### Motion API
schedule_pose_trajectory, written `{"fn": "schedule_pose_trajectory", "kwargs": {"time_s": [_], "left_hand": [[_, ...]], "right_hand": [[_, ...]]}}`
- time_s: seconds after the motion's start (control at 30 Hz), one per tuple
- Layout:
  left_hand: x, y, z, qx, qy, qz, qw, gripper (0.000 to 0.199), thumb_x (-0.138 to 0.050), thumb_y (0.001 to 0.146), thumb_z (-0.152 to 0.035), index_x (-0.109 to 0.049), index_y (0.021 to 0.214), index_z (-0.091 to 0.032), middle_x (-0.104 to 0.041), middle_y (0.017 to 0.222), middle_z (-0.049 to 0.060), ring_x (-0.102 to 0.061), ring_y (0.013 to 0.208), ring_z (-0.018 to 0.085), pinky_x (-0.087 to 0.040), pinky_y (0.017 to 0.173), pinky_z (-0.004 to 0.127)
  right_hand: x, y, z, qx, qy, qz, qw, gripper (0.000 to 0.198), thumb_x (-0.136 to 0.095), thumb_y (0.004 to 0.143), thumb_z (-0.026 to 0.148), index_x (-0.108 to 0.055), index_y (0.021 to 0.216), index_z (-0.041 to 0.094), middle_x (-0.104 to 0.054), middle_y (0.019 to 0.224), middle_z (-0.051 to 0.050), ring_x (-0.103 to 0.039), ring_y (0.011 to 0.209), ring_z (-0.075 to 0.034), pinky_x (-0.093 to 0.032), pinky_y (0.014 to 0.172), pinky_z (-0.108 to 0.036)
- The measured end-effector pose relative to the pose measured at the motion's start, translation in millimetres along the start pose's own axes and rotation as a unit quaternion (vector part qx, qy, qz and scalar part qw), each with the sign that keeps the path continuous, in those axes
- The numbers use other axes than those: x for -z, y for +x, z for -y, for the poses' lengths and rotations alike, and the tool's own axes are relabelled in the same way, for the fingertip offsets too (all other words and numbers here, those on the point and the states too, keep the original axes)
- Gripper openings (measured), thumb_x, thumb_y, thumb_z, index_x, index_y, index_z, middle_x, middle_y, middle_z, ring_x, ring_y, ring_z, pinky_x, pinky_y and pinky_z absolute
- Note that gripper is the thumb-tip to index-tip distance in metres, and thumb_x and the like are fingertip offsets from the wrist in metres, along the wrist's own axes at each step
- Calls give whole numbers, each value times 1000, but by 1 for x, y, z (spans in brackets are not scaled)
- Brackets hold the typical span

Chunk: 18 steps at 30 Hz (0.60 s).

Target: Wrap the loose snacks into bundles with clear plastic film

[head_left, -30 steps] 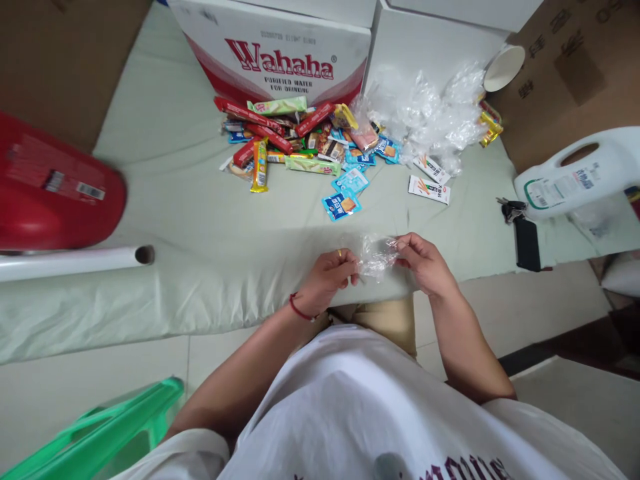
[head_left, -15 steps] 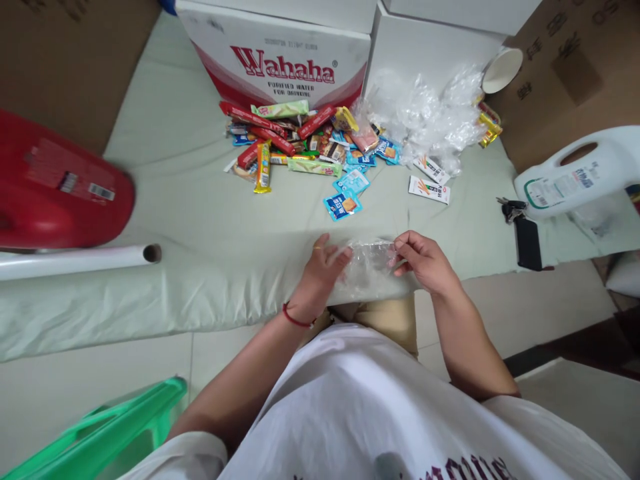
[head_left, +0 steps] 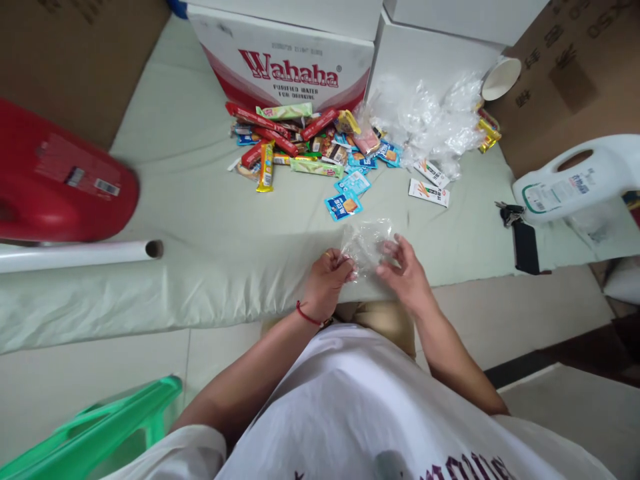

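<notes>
A clear plastic bag (head_left: 367, 243) is held over the front of the table. My left hand (head_left: 327, 273) is closed on its lower left side, thumb on top. At the bag's right edge is my right hand (head_left: 406, 272), with thumb and fingers apart. Some of its fingertips overlap the bag's edge, and whether they touch it is hard to tell. Just beyond the bag lies a blue snack packet (head_left: 343, 206). Two white snack packets (head_left: 429, 193) lie farther to the right.
A pile of wrapped snacks (head_left: 293, 137) lies before a Wahaha box (head_left: 290, 60). Beside it are crumpled clear bags (head_left: 430, 123) and a paper cup (head_left: 501, 78). A red jug (head_left: 65, 177) and a white roll (head_left: 80, 255) lie left; a white jug (head_left: 575, 180), keys and black phone (head_left: 526, 247) right.
The bag has come up and spread out above my hands. My left hand has closed on its lower left. My right hand has moved left and its fingers have parted.
</notes>
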State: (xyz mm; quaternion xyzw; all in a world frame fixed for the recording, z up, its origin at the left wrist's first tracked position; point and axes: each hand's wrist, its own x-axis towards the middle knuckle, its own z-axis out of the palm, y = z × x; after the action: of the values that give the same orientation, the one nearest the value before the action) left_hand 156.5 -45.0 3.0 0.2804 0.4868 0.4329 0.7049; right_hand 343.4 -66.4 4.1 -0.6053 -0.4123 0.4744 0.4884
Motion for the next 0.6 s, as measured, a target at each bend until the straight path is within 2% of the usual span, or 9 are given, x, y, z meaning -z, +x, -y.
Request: {"fn": "schedule_pose_trajectory", "kwargs": {"time_s": [0.07, 0.13, 0.2, 0.27, 0.33, 0.43, 0.5, 0.6], "left_hand": [[2, 2, 0, -5, 11, 15, 1000, 40, -87, 66, -42, -57, 82, -19, -60, 76, -4, -55, 66, 8, -47, 62, 21], [10, 3, -6, -4, 41, 25, 999, 42, -87, 66, -47, -61, 82, -18, -58, 74, -4, -51, 63, 8, -44, 59, 21], [24, 5, -17, 12, 83, 27, 996, 46, -89, 64, -52, -65, 82, -18, -56, 70, -4, -48, 59, 8, -41, 54, 21], [42, 7, -30, 45, 130, 46, 989, 49, -91, 60, -56, -65, 77, -18, -52, 65, -5, -44, 55, 7, -37, 51, 21], [60, 7, -43, 73, 182, 98, 976, 48, -91, 60, -56, -64, 69, -18, -49, 59, -6, -42, 52, 7, -36, 49, 22], [83, 5, -55, 95, 247, 161, 951, 43, -90, 63, -53, -66, 65, -18, -50, 56, -5, -42, 51, 8, -36, 49, 23], [97, 5, -58, 89, 261, 157, 948, 40, -89, 63, -52, -69, 69, -18, -55, 59, -3, -45, 53, 9, -38, 51, 24], [114, 7, -56, 51, 280, 89, 955, 41, -87, 63, -52, -70, 77, -18, -60, 65, -2, -50, 57, 11, -41, 55, 24]], "right_hand": [[-7, -1, -11, -2, -32, -42, 999, 64, -84, 77, 57, -64, 129, 25, -73, 124, -10, -67, 115, -25, -55, 98, -40], [-3, 10, -14, -2, -28, -88, 996, 41, -74, 84, 57, -69, 105, 22, -74, 98, -5, -67, 91, -20, -55, 84, -34], [10, 26, -7, -8, 1, -121, 993, 35, -73, 82, 55, -68, 91, 22, -68, 82, -1, -61, 74, -15, -52, 70, -28], [27, 42, 5, -25, 23, -122, 992, 34, -78, 76, 51, -67, 89, 22, -65, 76, 1, -57, 66, -13, -47, 59, -25], [42, 55, 20, -48, 12, -78, 996, 36, -82, 71, 48, -68, 89, 21, -64, 73, 2, -53, 60, -12, -41, 51, -23], [55, 72, 40, -82, -58, 45, 994, 38, -87, 69, 48, -69, 86, 19, -59, 65, 4, -43, 48, -8, -29, 43, -22], [57, 84, 47, -88, -97, 103, 986, 40, -87, 70, 51, -68, 83, 18, -53, 58, 6, -36, 43, -6, -23, 41, -23], [55, 106, 48, -63, -124, 136, 981, 43, -85, 74, 56, -66, 81, 19, -48, 54, 8, -33, 42, -6, -21, 43, -23]]}}
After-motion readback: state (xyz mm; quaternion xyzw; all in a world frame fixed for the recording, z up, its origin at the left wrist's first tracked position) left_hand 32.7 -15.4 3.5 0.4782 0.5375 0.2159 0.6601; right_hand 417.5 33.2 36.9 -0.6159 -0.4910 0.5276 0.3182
